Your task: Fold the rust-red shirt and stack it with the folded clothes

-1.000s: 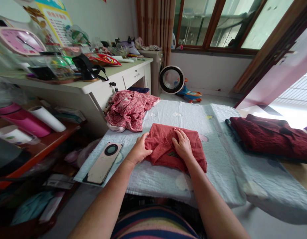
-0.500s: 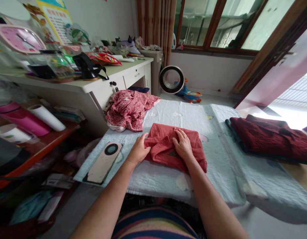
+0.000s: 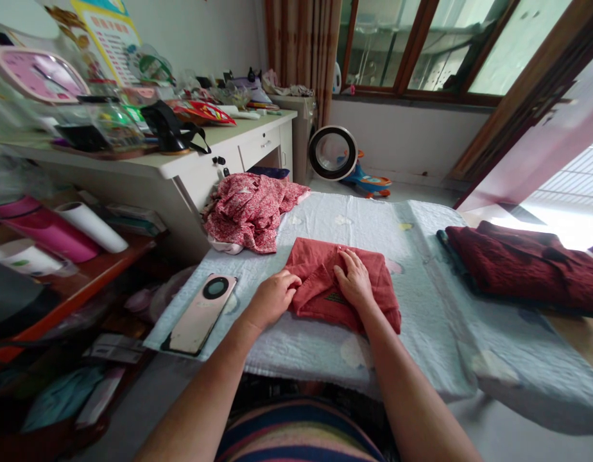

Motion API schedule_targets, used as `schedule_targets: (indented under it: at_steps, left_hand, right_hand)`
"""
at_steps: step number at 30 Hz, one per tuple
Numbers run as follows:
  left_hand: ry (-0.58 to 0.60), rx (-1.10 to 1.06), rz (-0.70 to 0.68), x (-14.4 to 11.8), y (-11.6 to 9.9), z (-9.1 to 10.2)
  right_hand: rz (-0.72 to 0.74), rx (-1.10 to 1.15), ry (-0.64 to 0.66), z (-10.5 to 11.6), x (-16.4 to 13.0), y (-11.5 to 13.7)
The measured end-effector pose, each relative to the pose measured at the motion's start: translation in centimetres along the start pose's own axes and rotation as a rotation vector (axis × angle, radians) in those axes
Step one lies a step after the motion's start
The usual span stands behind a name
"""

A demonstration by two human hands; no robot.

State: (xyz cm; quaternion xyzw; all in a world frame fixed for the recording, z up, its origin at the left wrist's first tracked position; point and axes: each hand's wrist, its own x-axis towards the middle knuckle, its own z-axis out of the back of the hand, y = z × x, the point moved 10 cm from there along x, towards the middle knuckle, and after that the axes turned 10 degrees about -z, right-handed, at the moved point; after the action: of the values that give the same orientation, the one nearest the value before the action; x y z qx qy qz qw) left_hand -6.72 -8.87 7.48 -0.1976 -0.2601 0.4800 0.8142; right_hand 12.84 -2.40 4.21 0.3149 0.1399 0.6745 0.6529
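Note:
A folded rust-red garment [image 3: 373, 273] lies on the pale blue quilted cloth [image 3: 421, 333] that covers the surface in front of me. My right hand [image 3: 354, 279] rests flat on the garment's middle, fingers spread, pressing it down. My left hand [image 3: 273, 296] is curled at the garment's left edge, its fingers pinching the fabric fold there.
A crumpled red floral garment [image 3: 251, 212] lies at the far left of the cloth. A pink phone [image 3: 200, 314] rests face down at the near left edge. Folded dark-red clothes [image 3: 527, 263] sit at the right. A cluttered white desk [image 3: 181, 167] stands to the left.
My left hand has slid down along the garment's left edge and curled its fingers onto the fabric. My right hand has stayed flat on the garment.

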Motion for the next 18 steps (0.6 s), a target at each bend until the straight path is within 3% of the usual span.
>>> schedule_targets:
  at_steps: [6, 12, 18]
  left_hand:
    - [0.104, -0.082, -0.034, -0.1, -0.7, -0.6]
    - [0.177, 0.011, -0.071, -0.4, -1.1, -0.7]
    - [0.111, 0.03, -0.078, -0.3, -0.9, -0.5]
  right_hand:
    - [0.005, -0.003, -0.006, 0.0, 0.0, 0.1]
    - [0.002, 0.003, -0.003, 0.1, 0.0, 0.1]
    - [-0.004, -0.001, 0.007, 0.1, 0.0, 0.1]
